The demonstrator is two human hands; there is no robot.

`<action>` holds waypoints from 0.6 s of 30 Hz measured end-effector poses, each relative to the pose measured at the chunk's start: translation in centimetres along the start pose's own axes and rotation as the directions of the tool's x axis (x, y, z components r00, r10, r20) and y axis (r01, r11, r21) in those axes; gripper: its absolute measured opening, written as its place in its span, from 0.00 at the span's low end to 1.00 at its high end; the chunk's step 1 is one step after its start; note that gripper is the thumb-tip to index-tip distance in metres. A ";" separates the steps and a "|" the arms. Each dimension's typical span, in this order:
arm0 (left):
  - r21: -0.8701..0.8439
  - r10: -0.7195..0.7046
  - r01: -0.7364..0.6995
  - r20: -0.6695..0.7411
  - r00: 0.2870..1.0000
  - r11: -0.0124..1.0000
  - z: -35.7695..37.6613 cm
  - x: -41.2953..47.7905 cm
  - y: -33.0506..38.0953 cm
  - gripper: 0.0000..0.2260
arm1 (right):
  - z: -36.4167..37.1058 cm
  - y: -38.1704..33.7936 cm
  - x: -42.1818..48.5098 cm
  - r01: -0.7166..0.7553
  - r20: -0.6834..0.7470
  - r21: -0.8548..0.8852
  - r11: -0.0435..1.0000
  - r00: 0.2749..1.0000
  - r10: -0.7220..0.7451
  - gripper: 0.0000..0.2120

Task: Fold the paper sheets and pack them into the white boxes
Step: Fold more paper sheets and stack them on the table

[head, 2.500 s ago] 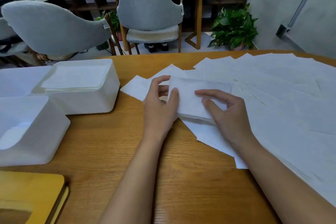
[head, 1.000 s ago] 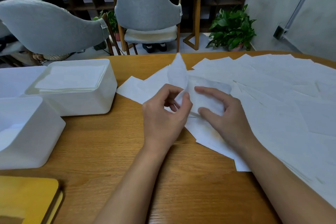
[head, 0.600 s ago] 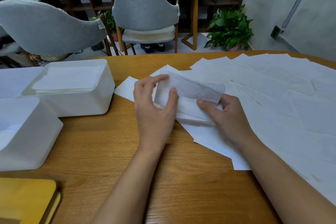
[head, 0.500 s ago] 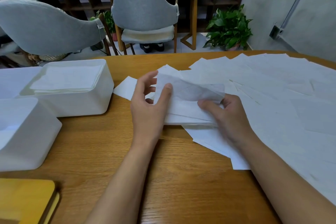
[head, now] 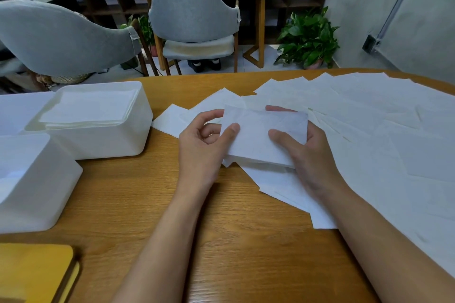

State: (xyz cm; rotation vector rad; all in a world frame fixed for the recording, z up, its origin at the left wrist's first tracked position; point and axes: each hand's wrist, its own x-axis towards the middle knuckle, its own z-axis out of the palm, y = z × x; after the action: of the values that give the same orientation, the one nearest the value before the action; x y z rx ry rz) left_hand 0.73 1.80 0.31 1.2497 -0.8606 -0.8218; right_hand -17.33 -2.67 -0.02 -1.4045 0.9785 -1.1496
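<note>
While I watch from the head view, left hand (head: 202, 145): thumb pinching the folded sheet (head: 263, 138) by its left edge, fingers curled behind
right hand (head: 312, 155): thumb on top, fingers underneath, gripping the same sheet
folded sheet: raised just over the loose sheets (head: 369, 130), right of the far white box (head: 98, 140)
far white box: holds a stack of folded sheets (head: 91, 108); near white box (head: 37, 192) contents unclear
risk: thin paper; I judge the fold springs open or skews if one thumb slips in transit
writing: none legible

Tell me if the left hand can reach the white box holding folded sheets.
Probably yes: the white box sits just left of the left hand, bare table between, though that hand now pinches the folded stack.
</note>
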 end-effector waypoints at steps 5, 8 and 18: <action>0.073 0.045 -0.043 -0.017 0.999 0.996 0.1 0.1 -0.6 0.14 | 0.0 0.2 0.2 0.088 -0.012 -0.086 0.992 0.996 -0.090 0.27; 0.158 0.047 -0.045 -0.011 0.999 0.986 0.4 -0.1 -0.5 0.17 | -0.1 0.2 0.3 0.121 -0.031 -0.133 0.984 0.992 -0.126 0.35; 0.029 -0.121 0.117 0.208 0.971 0.993 0.1 -0.2 0.5 0.22 | -0.3 -0.2 0.2 0.135 0.022 0.035 0.990 0.991 -0.136 0.32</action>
State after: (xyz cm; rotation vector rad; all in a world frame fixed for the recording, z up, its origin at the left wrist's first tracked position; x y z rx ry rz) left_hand 0.54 2.04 0.82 1.2537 -0.9692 -1.0590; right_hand -17.63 -2.86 0.20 -1.4727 0.8533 -1.2397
